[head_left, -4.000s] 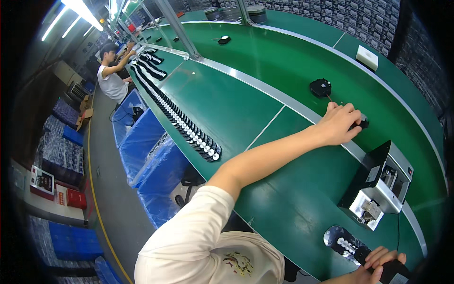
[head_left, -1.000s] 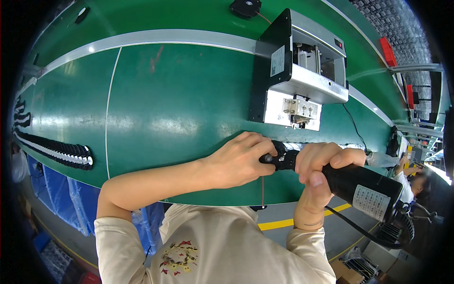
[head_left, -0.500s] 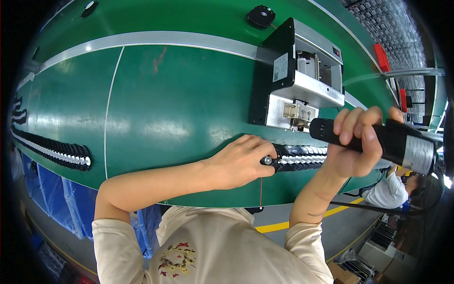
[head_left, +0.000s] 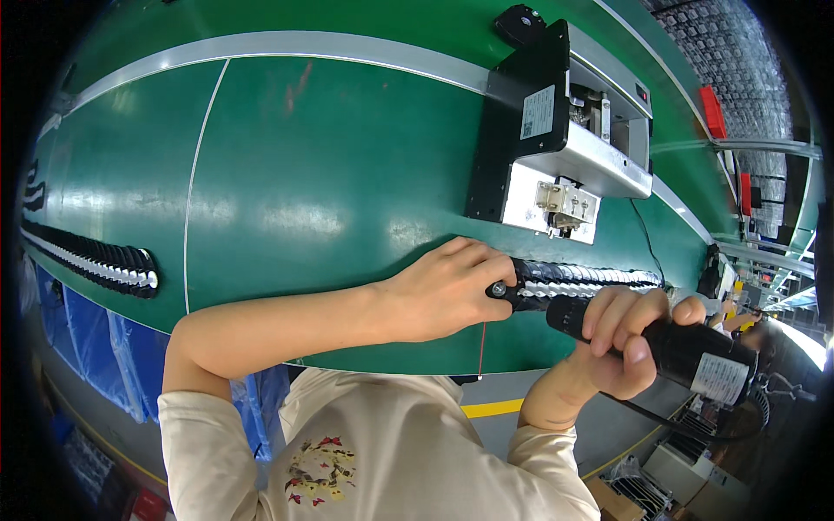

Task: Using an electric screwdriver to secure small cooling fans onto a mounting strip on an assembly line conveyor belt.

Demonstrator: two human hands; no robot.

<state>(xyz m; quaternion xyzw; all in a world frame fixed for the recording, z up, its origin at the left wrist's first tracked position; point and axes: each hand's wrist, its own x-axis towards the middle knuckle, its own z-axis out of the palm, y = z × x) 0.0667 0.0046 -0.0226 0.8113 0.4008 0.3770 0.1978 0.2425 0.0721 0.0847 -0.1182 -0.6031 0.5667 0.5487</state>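
Note:
My left hand (head_left: pixel 459 291) is closed over the near-left end of a long row of nested black parts with silvery middles (head_left: pixel 591 280). A round silver screw head shows on the black end piece (head_left: pixel 499 289) by my fingertips. My right hand (head_left: pixel 621 334) grips a black electric screwdriver (head_left: pixel 686 352) with a white label. It is tilted, its front end pointing left over the row's near side, to the right of my left hand. Whether its tip touches anything, I cannot tell.
Beyond the row stands a black and silver bench machine (head_left: pixel 565 130). A similar row of black and silver parts (head_left: pixel 95 260) lies at the far left of the green table (head_left: pixel 287 174). A thin red cord (head_left: pixel 482 352) hangs near the front edge. Blue wrapped bins (head_left: pixel 130 365) stand below.
My right hand has brought the screwdriver lower and nearer to my body, slightly leftward. My left hand stays on the end of the row. The whole view has shifted a little.

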